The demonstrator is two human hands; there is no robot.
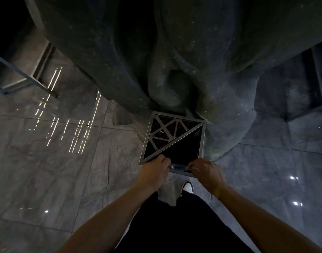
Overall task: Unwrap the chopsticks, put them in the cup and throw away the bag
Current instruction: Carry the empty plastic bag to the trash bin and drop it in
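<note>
A clear plastic bag (178, 167) is stretched between my two hands over the near edge of a square metal bin (202, 143). My left hand (154, 170) pinches its left end and my right hand (205, 170) pinches its right end. The bin top has a steel frame; its far-left half is a patterned grille and its near-right half is a dark triangular opening. No chopsticks and no cup are in view. The scene is dim, so the bag's contents are hard to tell.
A large dark rock-like column (174, 52) rises right behind the bin. Glossy grey marble floor tiles (56, 161) spread all around. A metal frame (19, 73) stands at the far left. My white shoe (187, 187) shows below the hands.
</note>
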